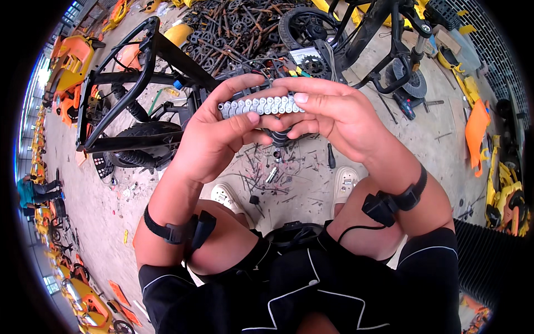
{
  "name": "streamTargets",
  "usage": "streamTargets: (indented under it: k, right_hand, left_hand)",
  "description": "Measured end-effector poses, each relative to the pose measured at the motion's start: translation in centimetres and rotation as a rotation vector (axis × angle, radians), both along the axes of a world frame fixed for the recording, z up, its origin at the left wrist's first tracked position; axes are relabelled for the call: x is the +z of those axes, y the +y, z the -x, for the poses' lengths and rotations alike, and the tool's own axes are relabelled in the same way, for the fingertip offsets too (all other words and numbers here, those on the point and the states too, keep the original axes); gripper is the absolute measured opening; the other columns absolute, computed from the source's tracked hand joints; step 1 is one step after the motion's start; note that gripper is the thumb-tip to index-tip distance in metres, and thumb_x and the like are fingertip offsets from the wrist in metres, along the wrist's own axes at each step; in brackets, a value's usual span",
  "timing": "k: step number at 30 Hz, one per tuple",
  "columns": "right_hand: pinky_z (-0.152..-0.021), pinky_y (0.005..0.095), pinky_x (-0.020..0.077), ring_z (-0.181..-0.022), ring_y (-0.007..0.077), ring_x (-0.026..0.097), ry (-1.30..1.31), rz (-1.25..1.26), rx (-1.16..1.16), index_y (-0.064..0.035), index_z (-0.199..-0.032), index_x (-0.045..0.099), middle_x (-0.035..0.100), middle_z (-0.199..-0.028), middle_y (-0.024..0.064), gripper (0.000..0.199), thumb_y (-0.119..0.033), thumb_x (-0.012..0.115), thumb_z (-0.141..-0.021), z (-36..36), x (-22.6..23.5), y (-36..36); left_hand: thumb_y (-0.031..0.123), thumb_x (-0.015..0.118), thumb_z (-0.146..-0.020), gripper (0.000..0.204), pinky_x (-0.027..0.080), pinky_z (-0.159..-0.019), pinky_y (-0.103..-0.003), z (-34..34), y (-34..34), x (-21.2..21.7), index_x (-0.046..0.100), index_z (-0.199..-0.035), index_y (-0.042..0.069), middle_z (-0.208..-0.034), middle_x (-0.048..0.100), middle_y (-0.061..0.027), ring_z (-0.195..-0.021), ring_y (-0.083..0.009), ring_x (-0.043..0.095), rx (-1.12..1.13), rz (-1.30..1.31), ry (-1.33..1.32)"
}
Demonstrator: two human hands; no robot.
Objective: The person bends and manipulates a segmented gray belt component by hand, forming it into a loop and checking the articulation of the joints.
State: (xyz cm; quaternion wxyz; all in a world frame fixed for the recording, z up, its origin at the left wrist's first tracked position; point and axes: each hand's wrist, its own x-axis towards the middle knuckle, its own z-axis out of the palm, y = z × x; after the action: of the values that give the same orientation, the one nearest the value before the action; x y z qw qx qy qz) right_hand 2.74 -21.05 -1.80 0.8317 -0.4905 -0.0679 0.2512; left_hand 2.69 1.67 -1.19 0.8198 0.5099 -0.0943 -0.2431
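A silvery drive chain [258, 106], its links lying in two rows side by side, is stretched level between my hands in front of me. My left hand [214, 133] grips its left end, the thumb pressed along the lower row. At the other end my right hand [347, 114] pinches the chain, with the thumb on top of the links and the fingers curled behind. Beneath the hands, a metal socket [272, 175] lies on the floor among scattered bolts and bits. A dark-handled screwdriver [331, 156] rests to the right of it.
A black vehicle frame [150, 50] with a tyre stands at left, another frame [384, 39] at right. Behind the hands sits a heap of rusty metal parts [233, 33] beside a wheel [308, 28]. A power drill [405, 106] lies at right. A person [26, 192] is far left.
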Motion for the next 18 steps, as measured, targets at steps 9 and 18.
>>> streamTargets:
  k: [9, 18]
  right_hand:
    - [-0.087, 0.0352, 0.0535, -0.097, 0.0202, 0.066, -0.042, 0.025, -0.011, 0.0071, -0.134, 0.052, 0.066, -0.118, 0.0149, 0.057, -0.041, 0.037, -0.107, -0.3, -0.1, 0.4]
    - [-0.091, 0.0371, 0.0517, -0.101, 0.021, 0.064, 0.014, 0.011, -0.117, 0.0068, -0.129, 0.058, 0.065, -0.121, 0.0153, 0.063, -0.047, 0.034, -0.106, -0.3, -0.4, 0.8]
  left_hand:
    - [0.005, 0.06, -0.096, 0.045, 0.057, -0.082, -0.033, 0.3, -0.8, -0.5, 0.043, -0.137, 0.001, -0.131, 0.06, -0.0205, -0.102, -0.0247, 0.069, 0.094, -0.042, -0.042]
    - [0.007, 0.063, -0.095, 0.045, 0.06, -0.082, -0.037, 0.3, -1.1, -0.6, 0.045, -0.136, 0.002, -0.133, 0.059, -0.0217, -0.102, -0.0291, 0.069, 0.137, -0.146, -0.045]
